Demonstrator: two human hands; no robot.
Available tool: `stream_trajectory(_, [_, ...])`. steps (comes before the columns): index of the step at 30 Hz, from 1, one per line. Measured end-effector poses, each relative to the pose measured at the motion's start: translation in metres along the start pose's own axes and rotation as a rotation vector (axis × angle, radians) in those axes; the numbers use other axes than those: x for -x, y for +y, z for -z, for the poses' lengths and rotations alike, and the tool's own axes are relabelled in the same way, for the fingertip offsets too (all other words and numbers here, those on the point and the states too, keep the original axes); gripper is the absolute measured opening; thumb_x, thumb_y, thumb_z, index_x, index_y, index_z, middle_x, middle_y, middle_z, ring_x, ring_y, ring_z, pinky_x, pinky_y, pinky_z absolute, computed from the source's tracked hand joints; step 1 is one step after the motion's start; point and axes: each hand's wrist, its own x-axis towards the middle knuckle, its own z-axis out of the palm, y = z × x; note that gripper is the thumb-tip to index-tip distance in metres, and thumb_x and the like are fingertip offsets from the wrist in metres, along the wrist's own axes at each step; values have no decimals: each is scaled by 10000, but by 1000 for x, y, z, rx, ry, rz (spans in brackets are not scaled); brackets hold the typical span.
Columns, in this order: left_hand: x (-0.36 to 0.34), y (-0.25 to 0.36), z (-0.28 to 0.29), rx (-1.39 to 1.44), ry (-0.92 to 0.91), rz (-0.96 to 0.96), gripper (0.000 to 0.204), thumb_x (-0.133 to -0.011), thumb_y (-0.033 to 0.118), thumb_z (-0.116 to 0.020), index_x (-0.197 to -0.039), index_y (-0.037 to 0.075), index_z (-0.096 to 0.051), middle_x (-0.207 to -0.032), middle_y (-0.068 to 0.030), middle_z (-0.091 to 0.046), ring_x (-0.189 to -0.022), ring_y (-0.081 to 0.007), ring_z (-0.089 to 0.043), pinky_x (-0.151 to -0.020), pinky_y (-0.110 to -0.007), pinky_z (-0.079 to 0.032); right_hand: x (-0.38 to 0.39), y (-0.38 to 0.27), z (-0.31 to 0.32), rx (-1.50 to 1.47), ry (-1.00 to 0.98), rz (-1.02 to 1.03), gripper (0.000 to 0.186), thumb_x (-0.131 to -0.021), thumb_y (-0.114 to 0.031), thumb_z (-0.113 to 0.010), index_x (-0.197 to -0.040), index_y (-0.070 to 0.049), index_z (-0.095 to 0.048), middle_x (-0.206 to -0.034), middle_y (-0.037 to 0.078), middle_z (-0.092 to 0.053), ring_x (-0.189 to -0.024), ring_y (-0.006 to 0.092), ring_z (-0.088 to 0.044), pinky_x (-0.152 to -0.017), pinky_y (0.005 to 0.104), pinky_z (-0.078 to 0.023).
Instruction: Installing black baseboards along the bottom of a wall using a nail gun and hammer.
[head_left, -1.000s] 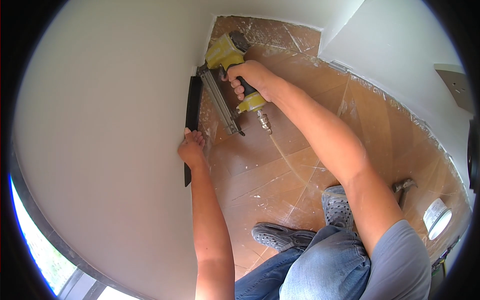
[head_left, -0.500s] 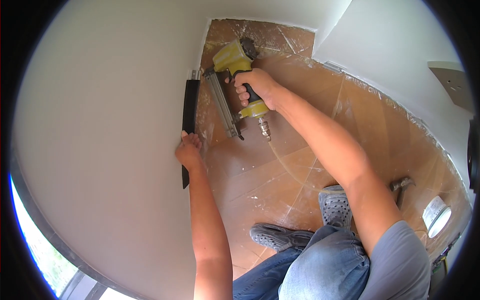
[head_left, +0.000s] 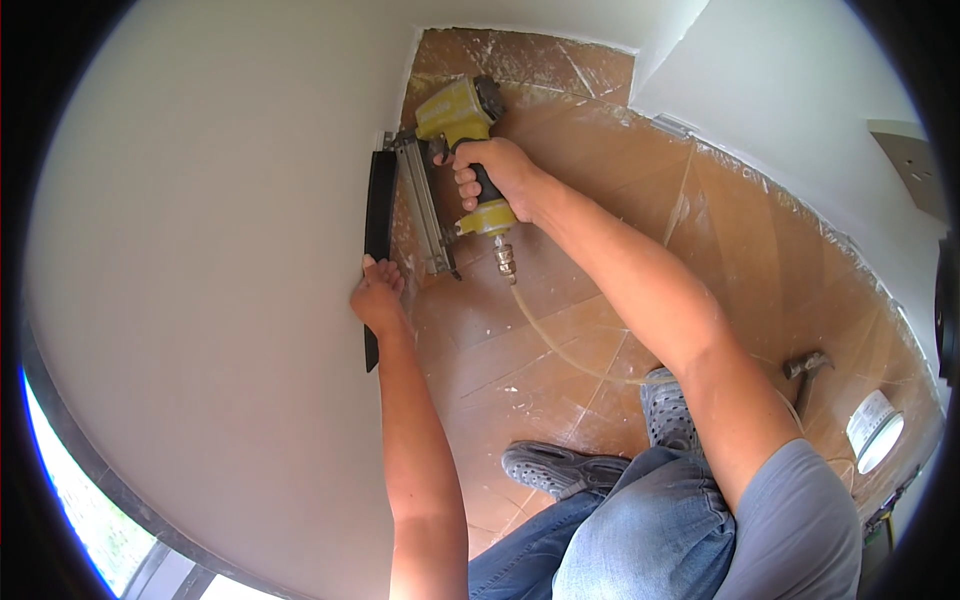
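Note:
My left hand grips a short black strip of skirting board, fingers over its edge. The strip runs along the foot of the left wall. My right hand is wrapped round the black handle of a yellow air nail gun. The gun's nose is at the strip's far end and looks to be touching it. Its long grey magazine lies beside the strip. From the metal coupling under the handle runs a clear air hose.
White walls meet the dusty brown tiled floor at the far corner. A hammer lies at the right, near a white tub. My grey clogs are below the hose. A wall socket plate is at the right.
My right hand has moved the nail gun left, bringing its nose to the strip's far end. The hose has followed. My left hand has stayed almost in place on the strip.

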Motion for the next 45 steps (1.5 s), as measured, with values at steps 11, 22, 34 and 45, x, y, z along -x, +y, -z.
stream_trajectory(11, [-2, 0, 0, -1, -3, -2, 602, -1038, 423, -586, -1192, -158, -628, -1091, -207, -709, -972, -241, -693, -881, -334, -564, -3, 2, 0, -35, 3, -20, 182, -837, -91, -591, -996, -4, -588, -651, 1, -492, -526, 120, -471, -529, 326, -467])
stream_trajectory(22, [-1, 0, 1, -9, -7, -16, 616, -1034, 425, -592, -1210, -164, -616, -1109, -220, -703, -995, -249, -689, -898, -342, -558, 2, 3, 4, -70, -18, -15, 173, -859, -88, -593, -1017, -18, -580, -666, -3, -498, -528, 114, -467, -529, 323, -466])
stream_trajectory(34, [1, 4, 0, -12, -8, -5, 629, -1023, 450, -599, -1207, -151, -632, -1089, -206, -714, -943, -252, -698, -870, -341, -577, 45, -2, -6, 53, 16, 63, 311, -853, -71, -598, -1156, -7, -568, -680, -4, -502, -560, 110, -479, -545, 315, -451])
stream_trajectory(45, [39, -51, 38, -1024, 748, -1027, 258, -884, 211, -785, -1096, 102, -685, -1094, -82, -615, -988, -300, -589, -803, -451, -471, 181, -24, 1, 217, 2, -14, 450, -862, -80, -613, -1296, 1, -526, -670, 29, -533, -558, 136, -527, -574, 314, -469])
